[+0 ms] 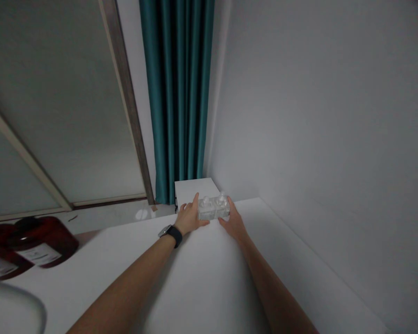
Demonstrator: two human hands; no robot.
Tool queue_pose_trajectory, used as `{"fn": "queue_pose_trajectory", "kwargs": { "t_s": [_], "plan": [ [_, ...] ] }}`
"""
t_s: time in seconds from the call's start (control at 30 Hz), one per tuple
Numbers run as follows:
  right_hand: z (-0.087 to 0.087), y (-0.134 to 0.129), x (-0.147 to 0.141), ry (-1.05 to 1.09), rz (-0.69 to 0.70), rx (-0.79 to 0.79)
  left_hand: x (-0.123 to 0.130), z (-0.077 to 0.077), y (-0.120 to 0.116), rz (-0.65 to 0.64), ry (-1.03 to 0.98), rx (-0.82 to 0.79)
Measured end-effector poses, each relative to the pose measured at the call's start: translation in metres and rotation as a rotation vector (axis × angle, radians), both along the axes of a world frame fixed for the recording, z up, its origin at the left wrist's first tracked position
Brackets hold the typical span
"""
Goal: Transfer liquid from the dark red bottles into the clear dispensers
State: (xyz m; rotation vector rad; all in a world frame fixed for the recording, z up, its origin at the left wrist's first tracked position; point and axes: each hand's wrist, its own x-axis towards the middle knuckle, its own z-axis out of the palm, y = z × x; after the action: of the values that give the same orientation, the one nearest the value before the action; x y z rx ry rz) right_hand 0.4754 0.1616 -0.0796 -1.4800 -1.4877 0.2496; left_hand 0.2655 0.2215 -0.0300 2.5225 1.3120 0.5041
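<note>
A small clear block-like container [214, 209] with rounded see-through knobs on top is between my two hands, at the far edge of the white tabletop [202, 278]. My left hand [190, 216], with a dark-banded watch [171, 233] on the wrist, grips its left end, thumb along the near side. On the right end my right hand [234, 220] is closed in the same way. What the container holds, if anything, is too blurred to make out. I cannot tell whether its base touches the tabletop.
Brown bottles [42, 241] with white labels stand at the left. A pale rounded edge [17, 297] shows at lower left. Beyond the table are a low white cabinet [195, 188], a teal curtain [177, 93] and frosted sliding doors [73, 93]. A grey wall [316, 116] borders the right.
</note>
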Motion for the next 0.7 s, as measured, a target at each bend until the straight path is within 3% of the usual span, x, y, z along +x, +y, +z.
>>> {"fn": "queue_pose_trajectory", "kwargs": {
  "t_s": [0.43, 0.7],
  "plan": [
    [0.002, -0.005, 0.001, 0.037, -0.076, 0.087, -0.025, 0.019, -0.013, 0.008, -0.042, 0.015],
    [0.010, -0.039, -0.016, 0.007, -0.128, 0.152, -0.048, 0.020, -0.037, 0.025, -0.110, 0.065]
  ]
}}
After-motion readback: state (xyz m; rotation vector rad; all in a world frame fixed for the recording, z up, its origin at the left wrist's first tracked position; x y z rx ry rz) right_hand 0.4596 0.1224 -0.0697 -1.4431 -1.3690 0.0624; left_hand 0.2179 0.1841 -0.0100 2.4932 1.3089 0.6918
